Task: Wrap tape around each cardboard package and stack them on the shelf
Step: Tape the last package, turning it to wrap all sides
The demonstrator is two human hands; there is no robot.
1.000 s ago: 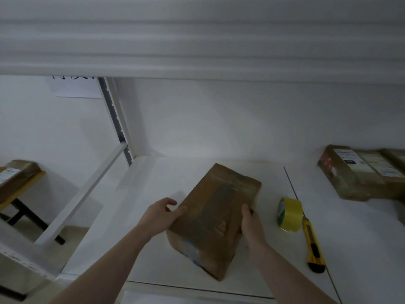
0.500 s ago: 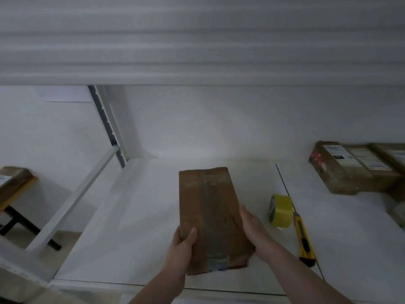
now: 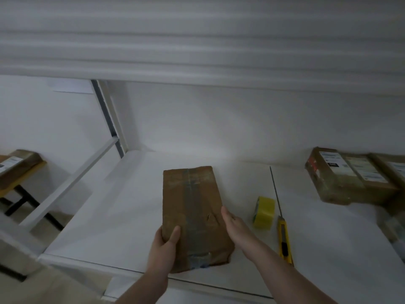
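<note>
Package [image 3: 192,216]: flat on shelf [image 3: 122,216], long axis running away from the person. Left hand [image 3: 163,244] grip clasps its near-left corner; right hand [image 3: 235,227], fingers straight, rests against its right edge. Tape roll [image 3: 264,212] just right of right hand, nearer it.

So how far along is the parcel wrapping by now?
Looks early on. Some packages already lie at the right of the shelf. In hand: the left hand grips a brown package; the right hand rests against its side. Left: the yellow tape roll and knife lie unused, so taping and stacking remain.
</note>
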